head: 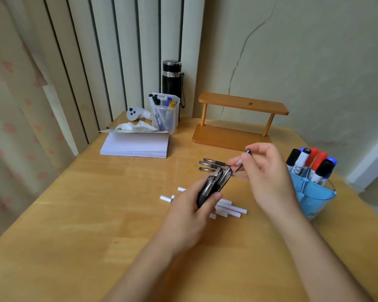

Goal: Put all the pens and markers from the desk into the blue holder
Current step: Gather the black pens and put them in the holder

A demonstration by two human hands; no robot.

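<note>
My left hand (194,205) is closed around a bundle of black pens (214,184), held above the desk. Just to its right, my right hand (264,171) pinches one thin black pen (241,165) between thumb and fingers, tilted, its tip near the bundle. Three more black pens (212,165) lie side by side on the desk behind my hands. Several white pens (229,209) lie on the desk under my left hand, partly hidden. The blue holder (312,197) stands at the right and holds several markers (310,164) with black, blue and red caps.
A wooden two-tier shelf (238,125) stands at the back. At the back left are a clear pen box (165,114), a black flask (172,79), a white controller (135,113), crumpled tissue (138,127) and a stack of paper (135,146). The desk edge is close to the holder's right.
</note>
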